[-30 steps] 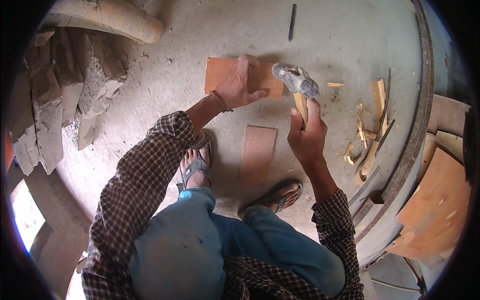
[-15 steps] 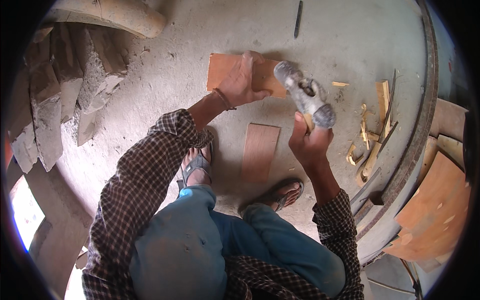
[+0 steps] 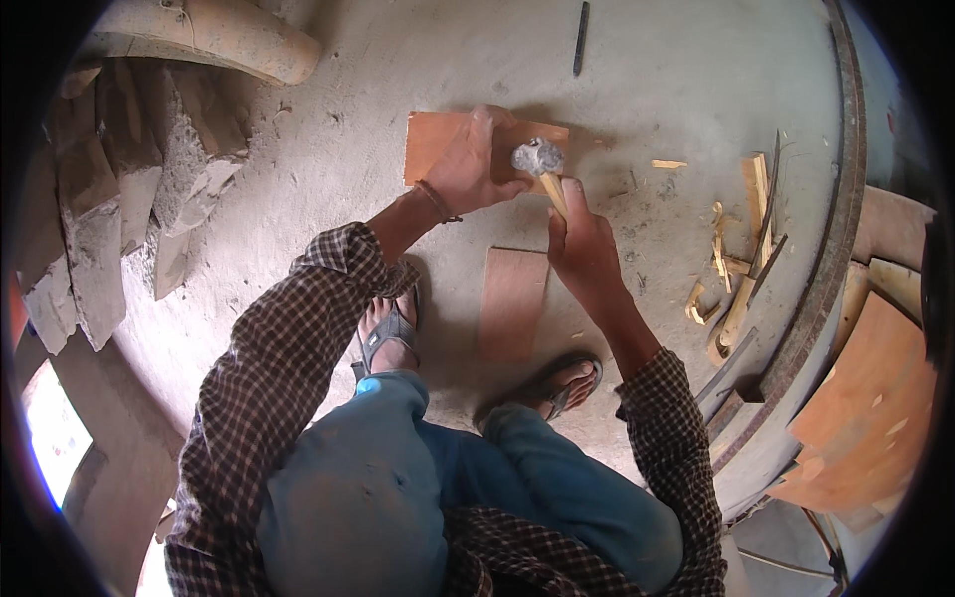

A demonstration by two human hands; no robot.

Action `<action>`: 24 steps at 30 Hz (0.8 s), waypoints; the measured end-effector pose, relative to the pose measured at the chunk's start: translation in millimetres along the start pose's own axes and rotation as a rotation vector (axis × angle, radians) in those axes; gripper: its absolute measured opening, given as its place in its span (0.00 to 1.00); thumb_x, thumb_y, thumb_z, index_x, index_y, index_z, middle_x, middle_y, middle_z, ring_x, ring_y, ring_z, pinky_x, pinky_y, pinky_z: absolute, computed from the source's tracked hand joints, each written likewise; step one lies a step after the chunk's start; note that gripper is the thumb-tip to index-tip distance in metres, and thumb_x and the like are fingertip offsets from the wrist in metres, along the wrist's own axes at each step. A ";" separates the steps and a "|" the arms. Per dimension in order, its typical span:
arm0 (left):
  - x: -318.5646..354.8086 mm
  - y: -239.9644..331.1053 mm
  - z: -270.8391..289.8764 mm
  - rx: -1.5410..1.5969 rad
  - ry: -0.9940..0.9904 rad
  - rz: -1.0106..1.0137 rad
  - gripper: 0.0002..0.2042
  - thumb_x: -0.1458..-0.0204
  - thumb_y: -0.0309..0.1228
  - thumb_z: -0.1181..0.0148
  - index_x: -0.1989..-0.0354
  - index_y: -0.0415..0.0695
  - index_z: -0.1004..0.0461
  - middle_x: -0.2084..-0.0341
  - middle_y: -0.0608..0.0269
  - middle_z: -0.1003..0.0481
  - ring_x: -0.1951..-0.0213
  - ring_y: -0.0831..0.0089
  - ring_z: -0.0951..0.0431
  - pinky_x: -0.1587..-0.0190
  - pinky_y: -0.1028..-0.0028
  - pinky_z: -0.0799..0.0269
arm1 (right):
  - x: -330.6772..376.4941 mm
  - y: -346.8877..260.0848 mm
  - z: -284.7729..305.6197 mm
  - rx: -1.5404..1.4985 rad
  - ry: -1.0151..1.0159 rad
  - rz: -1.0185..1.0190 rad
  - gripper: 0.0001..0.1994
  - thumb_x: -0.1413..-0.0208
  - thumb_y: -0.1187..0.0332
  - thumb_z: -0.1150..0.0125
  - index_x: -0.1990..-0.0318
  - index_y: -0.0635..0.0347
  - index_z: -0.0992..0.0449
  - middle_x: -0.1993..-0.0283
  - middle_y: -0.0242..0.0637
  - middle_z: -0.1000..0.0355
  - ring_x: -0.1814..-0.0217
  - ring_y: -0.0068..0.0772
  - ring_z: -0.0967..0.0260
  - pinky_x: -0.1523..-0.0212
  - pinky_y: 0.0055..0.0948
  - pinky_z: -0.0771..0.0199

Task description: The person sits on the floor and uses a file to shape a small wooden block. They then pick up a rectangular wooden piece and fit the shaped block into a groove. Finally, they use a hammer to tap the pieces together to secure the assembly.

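Observation:
A rectangular reddish-brown wooden board [image 3: 430, 139] is held at the far middle by my left hand [image 3: 470, 164]. The fingers reach to the board's far edge, and the thumb presses near its closer edge. My right hand [image 3: 585, 237] is closed round the pale wooden handle of a hammer [image 3: 538, 157]. The grey, worn hammer head is at the right part of the board; whether it touches the wood I cannot tell. Between my feet and the board, a second flat wooden piece [image 3: 513, 303] lies on the floor.
A dark thin rod [image 3: 581, 40] lies beyond the board. To the right are wood offcuts and shavings [image 3: 731, 269], a curved metal edge [image 3: 849, 149] and large plywood sheets [image 3: 865, 408]. Rough stone slabs [image 3: 119, 189] stand at left, below a thick pale pipe-like cylinder [image 3: 214, 35]. My sandalled feet [image 3: 390, 328] flank the second piece.
My right hand has swung the hammer left, bringing its head from beside the board's right end to over the board. My left hand keeps its hold.

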State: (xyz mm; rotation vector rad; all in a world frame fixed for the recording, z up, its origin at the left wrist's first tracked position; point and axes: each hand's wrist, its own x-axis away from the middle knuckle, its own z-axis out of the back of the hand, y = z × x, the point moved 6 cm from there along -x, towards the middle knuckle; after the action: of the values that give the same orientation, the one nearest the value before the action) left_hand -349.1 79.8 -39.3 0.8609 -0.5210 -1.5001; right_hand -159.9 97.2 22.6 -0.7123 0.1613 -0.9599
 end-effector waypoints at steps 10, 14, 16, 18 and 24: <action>-2.2 5.1 -0.7 -0.030 -0.019 -0.029 0.48 0.61 0.35 0.16 0.36 0.39 0.46 0.49 0.49 0.32 0.51 0.54 0.25 0.47 0.62 0.26 | -2.0 5.6 -11.6 0.128 -0.066 0.028 0.17 0.35 0.69 0.45 0.40 0.57 0.33 0.67 0.53 0.23 0.66 0.60 0.22 0.67 0.52 0.22; 2.8 1.2 2.0 -0.014 -0.013 -0.014 0.48 0.62 0.35 0.16 0.37 0.39 0.46 0.48 0.48 0.32 0.48 0.53 0.26 0.45 0.61 0.27 | -4.2 -11.6 2.0 -0.038 0.031 0.049 0.18 0.35 0.69 0.45 0.40 0.58 0.35 0.68 0.54 0.23 0.67 0.61 0.23 0.67 0.55 0.24; 4.4 3.8 1.3 -0.045 -0.067 0.130 0.47 0.63 0.34 0.15 0.38 0.39 0.45 0.47 0.48 0.32 0.47 0.53 0.27 0.44 0.60 0.27 | 0.4 -14.4 13.0 -0.144 0.127 0.042 0.18 0.34 0.68 0.46 0.39 0.58 0.35 0.68 0.54 0.23 0.66 0.62 0.23 0.66 0.58 0.25; 1.0 6.4 -1.1 -0.002 -0.043 0.029 0.48 0.63 0.35 0.15 0.37 0.39 0.45 0.48 0.48 0.31 0.49 0.53 0.26 0.45 0.60 0.26 | 0.4 -2.5 -1.2 0.030 -0.037 -0.001 0.18 0.35 0.68 0.45 0.39 0.58 0.35 0.68 0.55 0.23 0.65 0.63 0.23 0.65 0.58 0.25; 7.0 1.3 -1.2 -0.051 -0.061 0.085 0.46 0.62 0.36 0.15 0.38 0.39 0.44 0.50 0.48 0.30 0.48 0.52 0.24 0.45 0.59 0.26 | -5.8 -10.7 3.0 -0.031 0.022 0.011 0.18 0.35 0.69 0.46 0.39 0.58 0.35 0.68 0.55 0.23 0.66 0.64 0.24 0.65 0.57 0.25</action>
State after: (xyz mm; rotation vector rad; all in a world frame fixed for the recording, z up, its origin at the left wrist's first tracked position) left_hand -347.1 73.0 -40.5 0.7466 -0.5550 -1.4595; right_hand -169.4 99.3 30.5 -0.7289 0.1999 -0.9563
